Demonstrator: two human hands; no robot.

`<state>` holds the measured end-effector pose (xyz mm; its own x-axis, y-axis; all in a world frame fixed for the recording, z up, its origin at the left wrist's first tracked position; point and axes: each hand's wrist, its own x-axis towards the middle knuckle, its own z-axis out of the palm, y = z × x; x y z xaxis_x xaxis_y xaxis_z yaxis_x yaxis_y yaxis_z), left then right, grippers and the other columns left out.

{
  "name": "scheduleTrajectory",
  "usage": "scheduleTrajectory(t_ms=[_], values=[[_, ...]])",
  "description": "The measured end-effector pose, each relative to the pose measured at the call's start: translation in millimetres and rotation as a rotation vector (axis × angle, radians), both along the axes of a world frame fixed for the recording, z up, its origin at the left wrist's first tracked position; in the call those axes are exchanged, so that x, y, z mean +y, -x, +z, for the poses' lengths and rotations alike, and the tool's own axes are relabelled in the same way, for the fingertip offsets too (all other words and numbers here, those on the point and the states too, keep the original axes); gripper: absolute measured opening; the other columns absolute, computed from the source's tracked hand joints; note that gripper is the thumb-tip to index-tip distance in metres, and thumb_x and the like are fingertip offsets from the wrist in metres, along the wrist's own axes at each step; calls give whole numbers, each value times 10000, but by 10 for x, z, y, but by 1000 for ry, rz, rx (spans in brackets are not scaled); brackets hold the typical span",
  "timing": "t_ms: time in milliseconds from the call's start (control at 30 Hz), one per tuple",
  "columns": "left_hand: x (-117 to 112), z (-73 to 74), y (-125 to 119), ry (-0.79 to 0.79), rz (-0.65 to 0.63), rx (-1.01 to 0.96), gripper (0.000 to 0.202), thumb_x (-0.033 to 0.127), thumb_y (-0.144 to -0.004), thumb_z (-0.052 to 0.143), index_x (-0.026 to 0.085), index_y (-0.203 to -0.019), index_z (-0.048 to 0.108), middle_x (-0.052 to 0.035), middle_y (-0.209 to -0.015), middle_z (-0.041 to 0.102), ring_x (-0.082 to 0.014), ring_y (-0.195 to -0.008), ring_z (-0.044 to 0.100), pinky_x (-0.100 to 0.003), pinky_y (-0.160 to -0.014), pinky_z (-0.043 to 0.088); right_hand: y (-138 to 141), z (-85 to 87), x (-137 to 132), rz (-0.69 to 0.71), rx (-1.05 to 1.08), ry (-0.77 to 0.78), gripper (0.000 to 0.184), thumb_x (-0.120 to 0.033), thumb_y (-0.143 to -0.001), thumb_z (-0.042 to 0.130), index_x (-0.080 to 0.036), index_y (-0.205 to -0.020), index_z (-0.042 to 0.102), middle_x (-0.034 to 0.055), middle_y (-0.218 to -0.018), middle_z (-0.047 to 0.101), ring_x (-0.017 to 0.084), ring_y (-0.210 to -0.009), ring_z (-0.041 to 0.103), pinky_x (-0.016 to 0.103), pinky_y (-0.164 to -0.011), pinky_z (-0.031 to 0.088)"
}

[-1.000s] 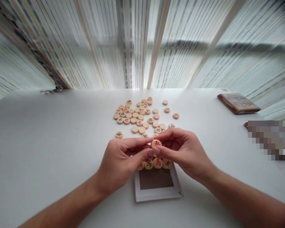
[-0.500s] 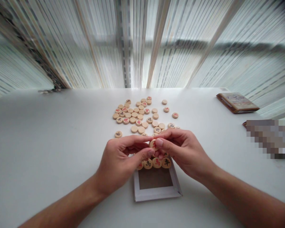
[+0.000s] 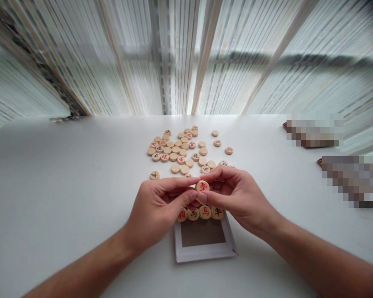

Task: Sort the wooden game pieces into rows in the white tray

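Between the fingertips of both hands is a round wooden Chinese chess piece (image 3: 202, 187) with a red character facing me. My left hand (image 3: 161, 211) pinches it from the left with thumb and forefinger. My right hand (image 3: 236, 198) pinches it from the right, its thumb at the lower edge. Below them lies an open shallow box (image 3: 205, 253) with a white rim and brown bottom. A row of pieces with red and black characters, such as a black-marked piece (image 3: 217, 212), lies in it; those farther back are hidden by my hands.
Beyond my hands, many loose chess pieces (image 3: 175, 150) are scattered on the white table (image 3: 81, 198), some face up, others showing blank backs. At the right lie two flat objects, a farther one (image 3: 312, 132) and a nearer one (image 3: 345, 178), both blurred out. A striped curtain (image 3: 136, 58) hangs behind.
My right thumb has slid down off the piece's face to its lower edge, so the red character shows fully. The piece appears turned a little between my fingers.
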<state>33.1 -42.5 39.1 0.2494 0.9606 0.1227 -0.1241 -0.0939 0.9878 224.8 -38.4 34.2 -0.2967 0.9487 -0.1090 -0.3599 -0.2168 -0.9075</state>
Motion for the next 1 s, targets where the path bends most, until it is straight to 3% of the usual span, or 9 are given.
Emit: scheduleTrajectory(t_ms=[133, 233, 367, 533, 767, 1000], values=[[-12, -2, 10, -100, -15, 72, 275, 45, -855, 814, 210, -1064, 884, -56, -1007, 873, -186, -918, 851, -147, -829, 665, -4, 11, 0, -10, -30, -3, 408, -240, -530, 1085, -185, -809, 792, 24, -791, 824, 150, -727, 780, 223, -697, 659], [-23, -1, 17, -160, -28, 106, 280, 33, -845, 806, 180, -1072, 878, -61, -953, 876, -176, -833, 849, -154, -769, 677, -16, 7, -4, -30, -62, -6, 363, -267, -568, 1073, -184, -770, 783, 24, -763, 811, 145, -669, 758, 217, -625, 635], [-37, -6, 16, -151, -49, 61, 314, 28, -804, 847, 181, -1078, 867, -36, -905, 875, -158, -762, 840, -158, -726, 684, -20, 16, -15, -43, -113, -20, 330, -301, -604, 1059, -187, -761, 791, 22, -705, 785, 132, -559, 686, 220, -503, 570], [-52, -6, 2, -118, -12, 11, 297, 0, -778, 875, 197, -1000, 868, -14, -886, 873, -153, -777, 844, -152, -750, 683, -8, 30, -29, -32, -98, -55, 284, -300, -643, 1041, -190, -775, 816, 22, -679, 776, 127, -513, 662, 219, -459, 554], [-57, 23, -30, -54, -5, -19, 277, 14, -752, 908, 192, -959, 860, -8, -855, 868, -147, -749, 838, -138, -715, 671, -25, 38, -40, -24, -102, -117, 194, -278, -727, 999, -189, -799, 842, 28, -683, 776, 115, -541, 681, 187, -499, 578], [-57, -13, -3, -183, 114, 95, 211, 74, -812, 871, 171, -999, 860, -35, -905, 869, -164, -776, 834, -195, -745, 696, 8, 57, -50, -79, -105, -183, 238, -271, -720, 1003, -215, -913, 874, 42, -764, 818, 166, -674, 783, 230, -648, 680]])
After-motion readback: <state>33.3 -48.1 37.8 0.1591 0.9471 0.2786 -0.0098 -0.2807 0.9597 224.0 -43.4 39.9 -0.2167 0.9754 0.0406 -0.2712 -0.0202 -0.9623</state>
